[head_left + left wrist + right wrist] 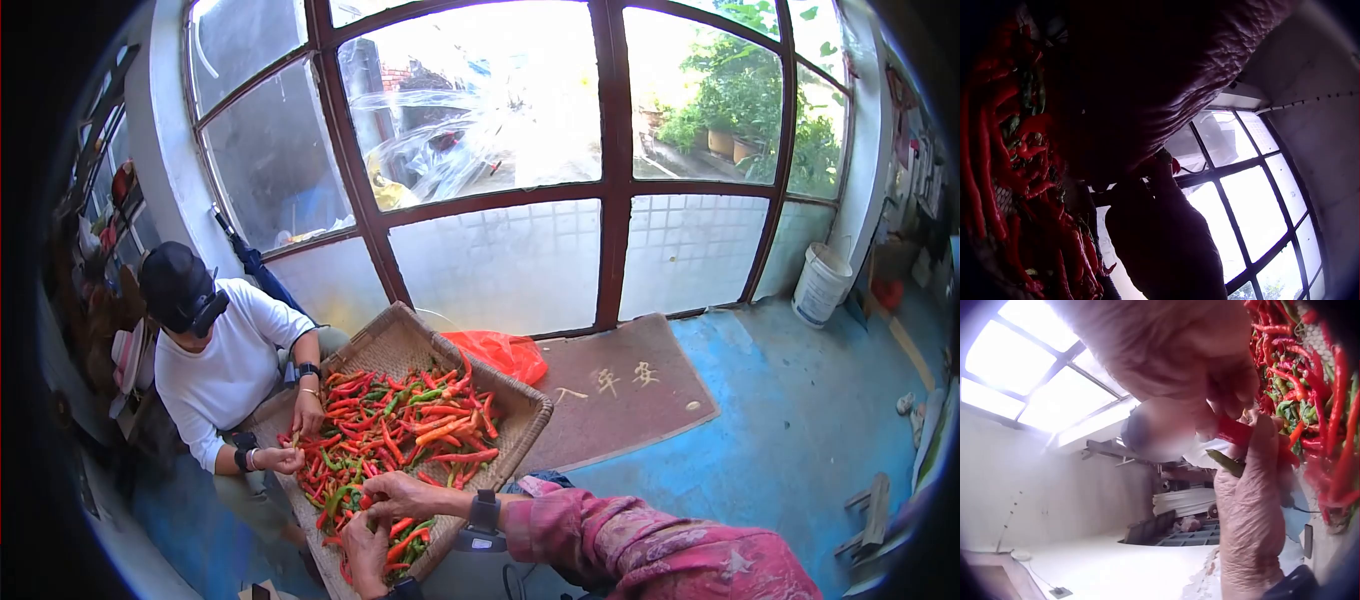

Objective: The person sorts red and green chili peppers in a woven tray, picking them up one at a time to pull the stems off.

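Note:
Both hands meet over the near corner of a shallow woven basket heaped with red and green chili peppers. My left hand has its thumb and fingers around a red chili pepper. From above, my right hand pinches the same pepper with its fingertips. A green stem sticks out beside the left thumb. In the left wrist view the left hand is dark, and the right hand shows as a silhouette below it.
Across the basket's left side sits another person in a white top and dark cap, both hands at the peppers. A red plastic bag lies behind the basket. Beyond are a brown doormat, framed windows and a white bucket.

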The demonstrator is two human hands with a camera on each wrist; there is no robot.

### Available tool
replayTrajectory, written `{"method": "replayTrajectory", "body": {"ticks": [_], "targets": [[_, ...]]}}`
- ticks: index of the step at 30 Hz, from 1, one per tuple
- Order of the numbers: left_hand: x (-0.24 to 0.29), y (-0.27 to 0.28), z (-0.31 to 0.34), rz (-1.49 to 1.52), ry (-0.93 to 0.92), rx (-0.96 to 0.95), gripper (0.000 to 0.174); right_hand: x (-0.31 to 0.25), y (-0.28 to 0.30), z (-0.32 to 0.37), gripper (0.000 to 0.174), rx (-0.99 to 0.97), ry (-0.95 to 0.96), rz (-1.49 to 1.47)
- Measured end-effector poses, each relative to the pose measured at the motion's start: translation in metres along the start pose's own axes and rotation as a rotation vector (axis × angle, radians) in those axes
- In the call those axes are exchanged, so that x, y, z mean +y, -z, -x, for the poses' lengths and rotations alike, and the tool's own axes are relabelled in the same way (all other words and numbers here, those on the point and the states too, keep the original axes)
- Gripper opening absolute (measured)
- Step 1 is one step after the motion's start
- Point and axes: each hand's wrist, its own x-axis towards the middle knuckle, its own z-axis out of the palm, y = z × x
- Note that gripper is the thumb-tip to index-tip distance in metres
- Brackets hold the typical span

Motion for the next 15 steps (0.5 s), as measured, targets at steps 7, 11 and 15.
{"method": "replayTrajectory", "body": {"ticks": [7,11,15], "targets": [[-0.033,-0.007,0.000,0.042,-0.072,0.089,0.018,0.006,0.017,-0.018,0.018,0.494,-0.144,-0.422],[-0.018,0.000,-0.001,0.159,0.167,0.107,0.017,0.027,0.039,-0.025,0.023,0.760,-0.261,-1.167],[-0.050,-0.009,-0.009,0.529,0.307,0.117,0.018,0.072,0.047,-0.025,0.051,0.770,-0.356,-1.581]]}}
